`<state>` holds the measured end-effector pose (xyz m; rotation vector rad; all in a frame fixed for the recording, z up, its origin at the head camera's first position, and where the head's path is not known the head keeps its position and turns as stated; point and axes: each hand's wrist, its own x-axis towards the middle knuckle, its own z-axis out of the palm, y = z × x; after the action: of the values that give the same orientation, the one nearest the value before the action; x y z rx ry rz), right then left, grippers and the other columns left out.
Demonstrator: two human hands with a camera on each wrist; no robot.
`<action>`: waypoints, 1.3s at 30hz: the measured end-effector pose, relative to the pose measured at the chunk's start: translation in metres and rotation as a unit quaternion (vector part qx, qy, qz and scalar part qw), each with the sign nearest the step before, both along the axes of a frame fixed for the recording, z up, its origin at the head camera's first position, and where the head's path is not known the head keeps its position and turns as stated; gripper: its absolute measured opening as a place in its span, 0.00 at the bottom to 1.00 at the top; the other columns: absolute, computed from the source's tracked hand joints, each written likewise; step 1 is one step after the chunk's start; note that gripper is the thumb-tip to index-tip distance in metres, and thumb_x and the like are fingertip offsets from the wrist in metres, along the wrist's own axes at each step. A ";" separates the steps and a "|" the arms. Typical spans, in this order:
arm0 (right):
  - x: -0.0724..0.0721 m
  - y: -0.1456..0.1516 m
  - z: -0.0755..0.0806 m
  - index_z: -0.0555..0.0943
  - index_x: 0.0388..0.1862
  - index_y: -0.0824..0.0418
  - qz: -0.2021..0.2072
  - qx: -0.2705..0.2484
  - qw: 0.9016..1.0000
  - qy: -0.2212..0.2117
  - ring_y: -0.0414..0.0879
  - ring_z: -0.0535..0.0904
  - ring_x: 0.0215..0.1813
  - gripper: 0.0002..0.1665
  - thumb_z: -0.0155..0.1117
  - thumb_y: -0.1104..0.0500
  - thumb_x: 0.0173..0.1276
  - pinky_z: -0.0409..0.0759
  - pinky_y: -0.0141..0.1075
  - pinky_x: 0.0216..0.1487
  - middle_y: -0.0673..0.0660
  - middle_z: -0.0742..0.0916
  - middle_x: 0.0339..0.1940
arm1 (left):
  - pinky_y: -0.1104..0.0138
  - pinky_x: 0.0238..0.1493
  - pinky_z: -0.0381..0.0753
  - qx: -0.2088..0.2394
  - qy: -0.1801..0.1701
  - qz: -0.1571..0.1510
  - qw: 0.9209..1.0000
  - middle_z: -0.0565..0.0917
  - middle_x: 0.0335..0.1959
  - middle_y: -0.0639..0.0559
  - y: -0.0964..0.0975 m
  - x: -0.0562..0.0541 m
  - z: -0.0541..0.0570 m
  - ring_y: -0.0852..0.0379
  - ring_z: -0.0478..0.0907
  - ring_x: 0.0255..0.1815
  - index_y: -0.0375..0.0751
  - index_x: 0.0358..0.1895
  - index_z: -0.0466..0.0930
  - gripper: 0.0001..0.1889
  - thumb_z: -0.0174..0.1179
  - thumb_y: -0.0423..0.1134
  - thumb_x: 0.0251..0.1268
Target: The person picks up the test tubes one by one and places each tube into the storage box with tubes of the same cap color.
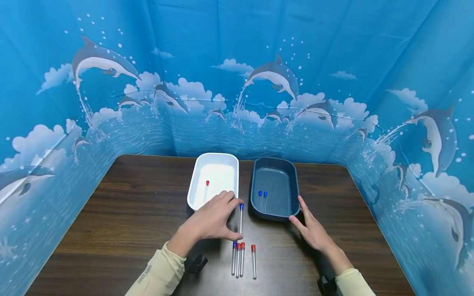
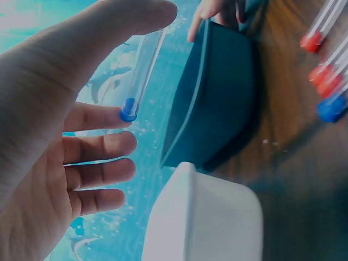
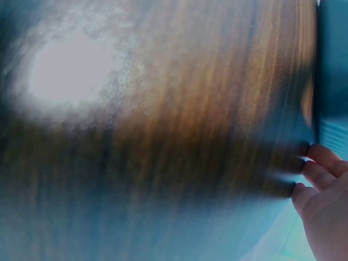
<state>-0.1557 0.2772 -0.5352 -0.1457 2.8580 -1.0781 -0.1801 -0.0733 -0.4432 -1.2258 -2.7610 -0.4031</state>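
Note:
My left hand [image 1: 218, 218] holds a blue-capped clear tube [image 1: 241, 220] by its two ends, the thumb at the bottom and the forefinger at the cap. In the left wrist view the same tube [image 2: 142, 73] hangs upside down, with the other fingers spread below. My right hand [image 1: 314, 232] rests its extended fingers and thumb against the near right corner of a dark blue tray [image 1: 294, 189]. Two blue-capped tubes [image 1: 265, 199] lie inside that tray. Close by the left hand, a white tray [image 1: 190, 193] contains one red-capped tube [image 1: 206, 190].
Below the left hand, red-capped tubes [image 1: 242, 259] and a blue-capped tube [image 1: 233, 259] lie side by side on the dark wood table [image 1: 129, 213]. Another red-capped tube [image 1: 254, 262] lies slightly right. A dolphin-print curtain [image 1: 207, 49] surrounds the table's far side.

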 end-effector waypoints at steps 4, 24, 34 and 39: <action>-0.002 0.000 0.001 0.36 0.81 0.42 -0.001 0.000 1.000 -0.001 0.67 0.56 0.74 0.46 0.49 0.39 0.77 0.56 0.68 0.64 0.64 0.52 0.80 | 0.66 0.44 0.70 -0.012 0.009 -0.003 1.000 0.72 0.45 0.56 0.005 -0.012 0.009 0.59 0.65 0.44 0.44 0.62 0.74 0.49 0.59 0.79 0.44; 0.000 0.001 0.002 0.36 0.81 0.42 0.000 0.005 1.000 -0.002 0.65 0.60 0.73 0.46 0.49 0.39 0.77 0.58 0.67 0.63 0.65 0.54 0.79 | 0.63 0.51 0.73 -0.028 -0.010 -0.014 0.999 0.75 0.50 0.53 0.054 -0.068 0.014 0.57 0.67 0.48 0.46 0.63 0.75 0.47 0.68 0.73 0.41; -0.001 -0.001 0.003 0.36 0.81 0.42 -0.002 0.007 1.000 -0.007 0.67 0.59 0.73 0.46 0.47 0.38 0.77 0.58 0.67 0.63 0.65 0.53 0.79 | 0.64 0.52 0.74 -0.065 -0.008 -0.014 0.998 0.76 0.51 0.53 0.072 -0.094 0.008 0.57 0.68 0.49 0.48 0.63 0.76 0.49 0.64 0.78 0.39; -0.002 -0.001 0.003 0.35 0.81 0.42 -0.005 0.009 1.000 -0.010 0.68 0.57 0.74 0.46 0.48 0.38 0.76 0.57 0.67 0.63 0.65 0.52 0.79 | 0.62 0.54 0.74 -0.072 -0.024 -0.015 0.997 0.75 0.51 0.53 0.082 -0.102 -0.003 0.57 0.68 0.49 0.49 0.64 0.76 0.49 0.64 0.78 0.39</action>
<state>-0.1579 0.2767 -0.5323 -0.1201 2.8534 -1.0501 -0.2824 0.0090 -0.4461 -1.3078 -2.8586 -0.2430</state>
